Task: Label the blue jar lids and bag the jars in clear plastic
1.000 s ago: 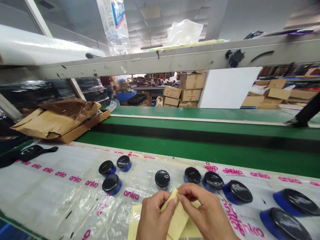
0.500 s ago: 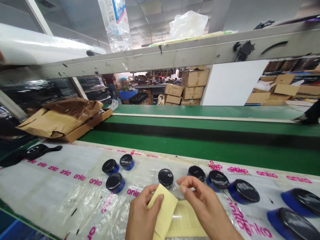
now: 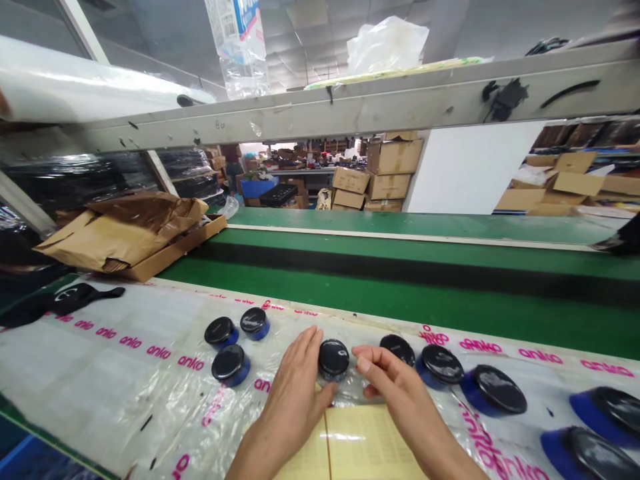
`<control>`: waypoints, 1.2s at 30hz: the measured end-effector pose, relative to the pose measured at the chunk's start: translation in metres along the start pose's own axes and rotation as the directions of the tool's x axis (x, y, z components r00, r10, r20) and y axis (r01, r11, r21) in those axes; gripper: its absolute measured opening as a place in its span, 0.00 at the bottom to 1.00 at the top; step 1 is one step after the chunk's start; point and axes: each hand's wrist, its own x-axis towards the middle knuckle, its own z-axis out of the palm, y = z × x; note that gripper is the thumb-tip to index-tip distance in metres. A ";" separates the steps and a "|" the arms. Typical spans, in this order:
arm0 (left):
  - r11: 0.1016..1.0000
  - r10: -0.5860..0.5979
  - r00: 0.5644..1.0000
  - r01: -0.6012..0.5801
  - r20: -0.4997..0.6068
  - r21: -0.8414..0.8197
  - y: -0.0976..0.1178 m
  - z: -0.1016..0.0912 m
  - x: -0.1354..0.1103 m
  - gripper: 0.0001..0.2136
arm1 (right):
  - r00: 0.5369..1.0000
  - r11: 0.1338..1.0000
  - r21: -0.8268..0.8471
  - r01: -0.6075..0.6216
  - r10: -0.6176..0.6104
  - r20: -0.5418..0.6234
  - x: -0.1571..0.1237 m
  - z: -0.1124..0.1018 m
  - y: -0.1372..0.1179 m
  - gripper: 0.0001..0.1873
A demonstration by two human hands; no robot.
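My left hand point(image 3: 295, 393) reaches forward with its fingers stretched out along the left side of a small blue jar with a black lid point(image 3: 334, 359), and its thumb lies just below the jar. My right hand point(image 3: 395, 390) is close to the jar's right side. Its index finger and thumb are curled toward each other in a pinch, and I cannot make out whether anything is in it. A yellow backing sheet point(image 3: 360, 443) lies flat on the plastic film below both hands.
Several more black-lidded blue jars stand in a row on the printed plastic film point(image 3: 125, 373): three at the left point(image 3: 230, 363), larger ones at the right point(image 3: 495, 390). Behind runs a green conveyor belt point(image 3: 400, 293). A cardboard tray with brown paper point(image 3: 130, 233) sits far left.
The yellow sheet that both hands held up has been let go and now lies flat. Both hands have moved forward to the middle jar.
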 end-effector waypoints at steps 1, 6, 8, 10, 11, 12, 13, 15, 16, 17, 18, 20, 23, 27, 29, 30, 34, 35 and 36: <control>0.999 -0.012 0.999 0.013 0.039 -0.041 0.002 0.001 0.005 0.33 | 1.000 1.000 0.001 0.001 -0.001 -0.001 0.000 0.000 0.001 0.21; 0.975 -0.156 0.988 0.157 0.022 -0.154 0.010 0.007 0.014 0.24 | 0.999 0.999 0.039 0.001 -0.002 0.034 -0.002 0.002 0.008 0.19; 0.970 -0.199 0.979 0.189 -0.048 -0.152 0.014 0.012 0.013 0.21 | 1.000 0.999 0.046 0.005 -0.006 0.027 -0.002 0.004 0.014 0.18; 0.971 -0.216 0.970 0.202 -0.108 -0.128 0.017 0.018 0.011 0.20 | 1.000 0.998 0.062 0.001 -0.002 0.010 -0.001 0.006 0.020 0.18; 0.972 -0.221 0.967 0.207 -0.128 -0.115 0.018 0.020 0.010 0.20 | 1.000 0.997 0.075 -0.006 0.006 0.009 0.000 0.006 0.023 0.18; 0.972 -0.223 0.965 0.209 -0.137 -0.107 0.019 0.022 0.009 0.20 | 1.000 0.996 0.088 -0.018 0.017 0.015 0.002 0.006 0.025 0.19; 0.971 -0.227 0.964 0.213 -0.136 -0.108 0.018 0.022 0.008 0.21 | 0.999 0.995 0.097 -0.033 0.030 0.029 0.003 0.006 0.026 0.20; 0.964 -0.243 0.965 0.228 -0.102 -0.140 0.015 0.021 0.006 0.24 | 0.997 0.993 0.105 -0.059 0.054 0.048 0.005 0.005 0.027 0.21; 0.957 -0.251 0.965 0.236 -0.073 -0.167 0.013 0.020 0.006 0.28 | 0.997 0.992 0.107 -0.068 0.063 0.048 0.006 0.004 0.027 0.21; 0.949 -0.258 0.965 0.245 -0.042 -0.196 0.010 0.020 0.005 0.31 | 0.996 0.991 0.110 -0.077 0.072 0.044 0.007 0.003 0.027 0.21; 0.942 -0.261 0.965 0.252 -0.013 -0.222 0.007 0.019 0.004 0.34 | 0.996 0.990 0.111 -0.084 0.081 0.039 0.007 0.003 0.027 0.21; 0.936 -0.246 0.969 0.243 0.022 -0.253 0.002 0.019 0.004 0.33 | 0.995 0.989 0.111 -0.095 0.092 0.031 0.006 0.002 0.027 0.22; 0.942 -0.222 0.975 0.210 -0.016 -0.263 0.002 0.021 0.004 0.25 | 0.994 0.988 0.109 -0.108 0.105 0.041 0.005 0.001 0.027 0.23; 0.957 -0.188 0.976 0.157 -0.110 -0.245 0.007 0.022 0.006 0.22 | 0.994 0.989 0.104 -0.105 0.102 0.033 0.004 0.000 0.026 0.21; 0.964 -0.162 0.978 0.128 -0.132 -0.233 0.009 0.022 0.007 0.20 | 0.995 0.991 0.096 -0.093 0.088 0.047 0.005 0.001 0.025 0.20; 0.966 -0.153 0.978 0.118 -0.142 -0.230 0.010 0.023 0.007 0.20 | 0.994 0.992 0.095 -0.089 0.083 0.065 0.005 0.001 0.025 0.20; 0.972 -0.127 0.978 0.089 -0.166 -0.219 0.010 0.025 0.007 0.21 | 0.993 0.992 0.103 -0.076 0.066 0.098 0.007 0.002 0.023 0.21; 0.973 -0.119 0.979 0.081 -0.166 -0.217 0.010 0.025 0.006 0.21 | 0.994 0.992 0.101 -0.074 0.065 0.086 0.007 0.002 0.022 0.22; 0.974 -0.112 0.980 0.074 -0.166 -0.216 0.010 0.026 0.006 0.20 | 0.996 0.993 0.098 -0.070 0.063 0.069 0.007 0.002 0.022 0.22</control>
